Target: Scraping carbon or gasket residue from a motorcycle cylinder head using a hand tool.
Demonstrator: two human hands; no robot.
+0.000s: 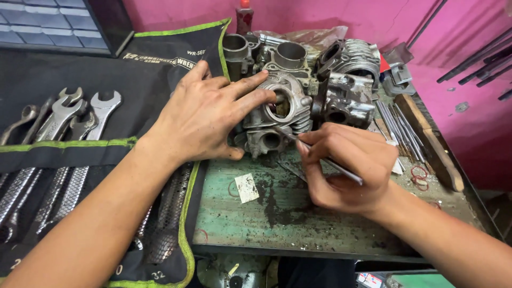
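Nearest the viewer, two bare forearms reach in over the near edge of a worn green workbench (298,224). A small scrap of white paper (246,187) lies on the bench between them, beside dark oil stains.

The right hand (346,168) is closed around a thin metal rod (320,154), held like a pen, its tip angled up and left so that it meets the near face of a grey cylinder head (277,114). The left hand (205,114) lies spread over the left side of that cylinder head, thumb low against its base, fingers wide and reaching across the top to the rim of its round opening; it steadies the part rather than gripping it.

To the left, a black tool roll (160,58) with green edging is unrolled across the bench, and a row of combination wrenches (74,114) sits in its pockets.

Just behind and to the right of the cylinder head stand more engine castings (349,80), finned and dirty, touching one another. Right of them lie a bundle of thin steel rods (397,125), a wooden stick (429,141) and some red rubber rings (420,176).

At the far edge a dark bottle with a red cap (244,16) stands against a pink wall (346,16), and a cabinet of small drawers (42,21) fills the far left corner.
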